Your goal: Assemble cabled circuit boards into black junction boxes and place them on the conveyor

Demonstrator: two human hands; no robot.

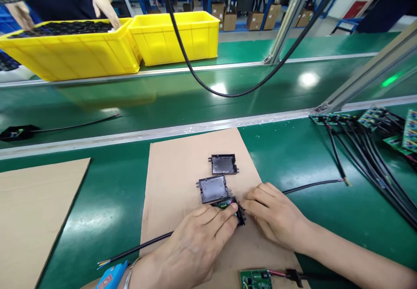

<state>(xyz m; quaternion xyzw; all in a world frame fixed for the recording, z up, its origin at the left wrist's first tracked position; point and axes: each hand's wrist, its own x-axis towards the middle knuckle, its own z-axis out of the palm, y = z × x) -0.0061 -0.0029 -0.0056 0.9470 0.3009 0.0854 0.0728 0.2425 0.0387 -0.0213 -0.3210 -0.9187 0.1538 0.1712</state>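
My left hand [203, 237] presses its fingers on a black case [241, 218] with a green circuit board [223, 204] in it. My right hand [272, 210] is closed at the case's right edge, at a black cable that runs off to the right; its fingertips are partly hidden. Two open black cases, the nearer one [214, 189] and the farther one [223, 164], lie just beyond on the cardboard sheet [176, 171]. Another black cable [140, 246] with bare wire ends comes out left of my left hand. A green board [256, 279] with wires lies at the bottom edge.
Boards with black cables [368, 150] are heaped at the right. A second cardboard sheet [39, 210] lies at the left. Beyond the metal rail [195, 128] are a cabled black case [16, 133] and yellow bins [176, 37]; a person's hands are at the left bin. A black cable hangs overhead.
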